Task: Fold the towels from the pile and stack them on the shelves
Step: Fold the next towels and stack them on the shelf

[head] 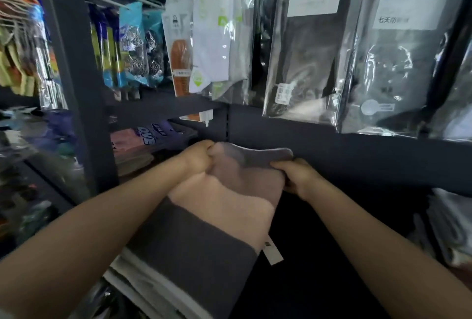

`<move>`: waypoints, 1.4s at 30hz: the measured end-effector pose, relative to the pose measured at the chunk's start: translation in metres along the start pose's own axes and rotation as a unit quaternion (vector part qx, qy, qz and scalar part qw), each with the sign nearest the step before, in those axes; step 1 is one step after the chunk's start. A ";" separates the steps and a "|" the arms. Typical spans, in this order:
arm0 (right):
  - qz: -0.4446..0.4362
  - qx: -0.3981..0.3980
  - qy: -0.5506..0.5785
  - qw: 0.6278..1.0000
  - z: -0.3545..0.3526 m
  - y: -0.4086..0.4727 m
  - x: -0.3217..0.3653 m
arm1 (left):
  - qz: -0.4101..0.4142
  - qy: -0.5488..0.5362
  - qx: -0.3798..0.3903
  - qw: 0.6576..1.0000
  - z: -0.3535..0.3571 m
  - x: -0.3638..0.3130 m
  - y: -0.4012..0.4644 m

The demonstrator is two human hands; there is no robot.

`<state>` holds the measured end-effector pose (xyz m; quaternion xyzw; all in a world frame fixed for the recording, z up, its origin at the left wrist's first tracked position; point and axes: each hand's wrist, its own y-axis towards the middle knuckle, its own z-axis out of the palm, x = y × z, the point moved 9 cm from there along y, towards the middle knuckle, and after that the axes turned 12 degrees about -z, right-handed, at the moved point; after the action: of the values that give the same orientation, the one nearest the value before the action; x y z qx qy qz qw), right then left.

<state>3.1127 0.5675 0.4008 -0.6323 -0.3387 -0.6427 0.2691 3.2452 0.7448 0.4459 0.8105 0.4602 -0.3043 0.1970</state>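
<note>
Holding a pink-and-grey banded soft cloth towel point(224, 204) at its far end, both hands are up in front of a dark metal shelf unit point(332, 145). We note the left hand point(198, 159) with its fingers curled tight, gripping the towel's far left corner. The right hand point(297, 175) has its fingers curled round the far right edge, gripping it likewise. The towel's far end is folded over at the top, showing a grey strip between the two hands. From there the cloth hangs toward the near side, pink first, then a broad grey band, with a small white tag point(273, 253) at its right edge. The near end lies on a stack of pale folded towels point(143, 275) at lower left. More pale folded cloth point(449, 229) sits on the shelf at far right. Above the hands we record clear plastic packets of dark fabric point(301, 63) hanging in a row, and blue packets of scouring pads point(132, 45) further left. A purple printed packet point(158, 135) lies on the left shelf.
</note>
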 end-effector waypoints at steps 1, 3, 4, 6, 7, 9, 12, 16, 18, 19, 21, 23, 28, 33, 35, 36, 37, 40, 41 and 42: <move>-0.026 -0.013 0.027 0.999 0.000 0.002 0.009 | 0.008 0.001 -0.018 1.000 -0.007 -0.007 -0.001; -0.051 -0.050 0.079 0.994 -0.002 0.003 0.019 | 0.014 0.000 -0.060 0.998 -0.022 -0.014 -0.002; -0.046 -0.061 0.084 0.994 -0.002 0.001 0.019 | 0.011 0.008 -0.071 0.997 -0.027 -0.011 -0.001; -0.017 -0.046 0.047 0.998 0.002 -0.006 0.010 | -0.020 0.067 -0.049 0.996 -0.024 0.004 0.000; -0.003 -0.025 0.019 1.000 0.005 -0.012 0.003 | -0.039 0.109 -0.021 0.993 -0.018 0.013 -0.003; 0.012 -0.003 -0.022 1.000 0.007 -0.029 -0.006 | -0.052 0.180 0.041 0.981 -0.002 0.028 -0.016; 0.008 0.013 -0.056 0.998 0.012 -0.052 -0.003 | -0.012 0.195 0.045 0.980 0.000 0.032 -0.039; -0.107 0.071 -0.398 0.908 0.035 -0.085 0.025 | -0.002 0.156 0.029 0.987 -0.020 0.041 -0.079; -0.222 0.099 -0.463 0.853 0.064 -0.118 0.048 | -0.014 0.161 0.018 0.987 -0.028 0.051 -0.099; -0.279 0.114 -0.463 0.833 0.080 -0.138 0.060 | -0.019 0.163 0.009 0.986 -0.032 0.057 -0.107; -0.373 0.165 -0.438 0.801 0.111 -0.182 0.075 | -0.022 0.166 -0.009 0.986 -0.040 0.067 -0.123; -0.417 0.228 -0.450 0.756 0.138 -0.216 0.076 | -0.028 0.163 -0.021 0.986 -0.046 0.079 -0.136; -0.396 0.223 -0.609 0.650 0.162 -0.229 0.060 | -0.095 -0.030 0.012 0.995 -0.050 0.111 -0.161; -0.375 0.203 -0.624 0.655 0.160 -0.223 0.052 | -0.192 -0.268 0.190 0.925 -0.025 0.129 -0.187; -0.379 0.193 -0.600 0.677 0.158 -0.222 0.055 | -0.179 -0.350 0.217 0.894 -0.022 0.124 -0.189; -0.380 0.188 -0.585 0.691 0.156 -0.221 0.058 | -0.170 -0.388 0.210 0.881 -0.024 0.121 -0.187; -0.377 0.184 -0.572 0.705 0.154 -0.220 0.060 | -0.161 -0.415 0.194 0.875 -0.027 0.118 -0.185; -0.377 0.185 -0.561 0.714 0.151 -0.220 0.063 | -0.141 -0.436 0.119 0.881 -0.038 0.112 -0.178; -0.382 0.185 -0.556 0.714 0.150 -0.221 0.065 | -0.137 -0.431 0.092 0.887 -0.044 0.112 -0.175; -0.391 0.182 -0.546 0.718 0.149 -0.223 0.069 | -0.130 -0.423 0.064 0.895 -0.051 0.111 -0.172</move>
<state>3.0306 0.8282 0.4439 -0.6237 -0.7544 -0.1601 -0.1279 3.1555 0.9309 0.4013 0.5490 0.4146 -0.6700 0.2791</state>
